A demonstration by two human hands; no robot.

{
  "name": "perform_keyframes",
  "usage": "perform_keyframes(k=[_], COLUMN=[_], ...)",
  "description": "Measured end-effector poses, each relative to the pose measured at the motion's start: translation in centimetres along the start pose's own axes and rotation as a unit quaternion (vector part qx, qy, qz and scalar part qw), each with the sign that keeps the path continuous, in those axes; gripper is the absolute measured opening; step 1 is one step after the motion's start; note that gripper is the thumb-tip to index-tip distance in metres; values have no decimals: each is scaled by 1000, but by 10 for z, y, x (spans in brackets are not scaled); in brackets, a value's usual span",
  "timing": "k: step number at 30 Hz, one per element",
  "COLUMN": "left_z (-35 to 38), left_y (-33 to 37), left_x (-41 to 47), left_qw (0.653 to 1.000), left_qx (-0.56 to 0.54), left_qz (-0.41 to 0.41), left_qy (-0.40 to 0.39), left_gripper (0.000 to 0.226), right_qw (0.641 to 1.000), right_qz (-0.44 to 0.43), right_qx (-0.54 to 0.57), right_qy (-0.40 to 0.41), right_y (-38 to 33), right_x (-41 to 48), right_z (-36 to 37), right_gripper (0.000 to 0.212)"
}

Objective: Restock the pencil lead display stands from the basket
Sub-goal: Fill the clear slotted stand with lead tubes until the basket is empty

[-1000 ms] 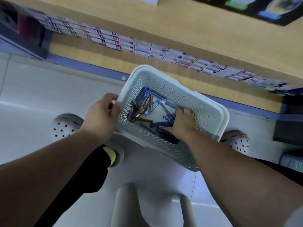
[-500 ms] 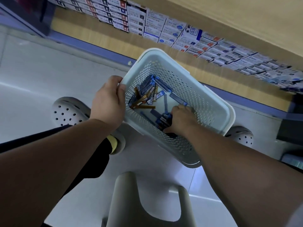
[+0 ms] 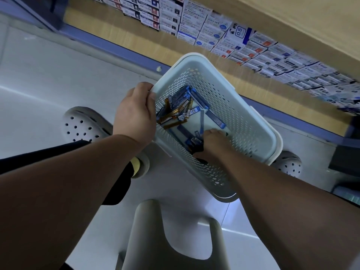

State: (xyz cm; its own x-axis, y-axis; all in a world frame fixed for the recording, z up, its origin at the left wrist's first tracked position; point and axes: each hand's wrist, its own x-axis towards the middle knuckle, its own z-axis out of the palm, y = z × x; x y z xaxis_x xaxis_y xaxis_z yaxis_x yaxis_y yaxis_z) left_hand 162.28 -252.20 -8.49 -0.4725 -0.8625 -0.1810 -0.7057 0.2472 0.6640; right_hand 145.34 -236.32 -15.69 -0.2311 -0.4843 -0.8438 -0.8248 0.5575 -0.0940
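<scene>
A pale perforated plastic basket (image 3: 251,133) hangs tilted over the floor. My left hand (image 3: 136,115) grips its left rim, thumb over the edge. Inside lie several pencil lead cases (image 3: 181,108), some blue and some orange-brown, piled toward the left wall. My right hand (image 3: 212,145) is down in the basket, fingers curled round a small bunch of dark blue lead cases (image 3: 194,142) near the lower wall. Rows of boxed lead packs (image 3: 229,41) fill the display under the wooden shelf at the top.
The wooden shelf front (image 3: 292,22) overhangs the display at the upper right. A grey stool (image 3: 171,240) stands at the bottom centre. Two pale perforated clogs (image 3: 81,125) (image 3: 288,166) rest on the light floor on either side of the basket.
The view has tilted up, bringing more of the display boxes into sight. My right hand has drawn back toward the basket's lower wall, gathering blue cases. My left hand stays on the rim.
</scene>
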Motion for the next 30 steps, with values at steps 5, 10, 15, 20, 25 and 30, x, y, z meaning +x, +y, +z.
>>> perform_keyframes(k=[5,10,15,20,25,30], left_z=[1,2,2,2,2,1], left_y=[0,0,-2,-2,-1,-1], left_x=[0,1,2,2,2,2], left_qw=[1000,1000,1000,1000,1000,1000], left_qx=[-3,6,-2,-6,-3,3], left_qz=[5,9,9,10,15,27], left_qy=[0,-5,-3,-3,-2,-8], left_gripper=[27,28,26,26,26,26], right_qw=[1000,997,996,996,995,992], right_qz=[-11,15,0,-19,-39,-49], right_qx=[24,71,90,80,82,104], right_qy=[6,6,-9,-22,-38,-52], right_y=[-1,-8,-9,-11,-13,-17], right_x=[-9,-9,-8,-8,-9,-9], right_z=[3,8,12,15,16,17], right_gripper=[76,71,43,33,32,12])
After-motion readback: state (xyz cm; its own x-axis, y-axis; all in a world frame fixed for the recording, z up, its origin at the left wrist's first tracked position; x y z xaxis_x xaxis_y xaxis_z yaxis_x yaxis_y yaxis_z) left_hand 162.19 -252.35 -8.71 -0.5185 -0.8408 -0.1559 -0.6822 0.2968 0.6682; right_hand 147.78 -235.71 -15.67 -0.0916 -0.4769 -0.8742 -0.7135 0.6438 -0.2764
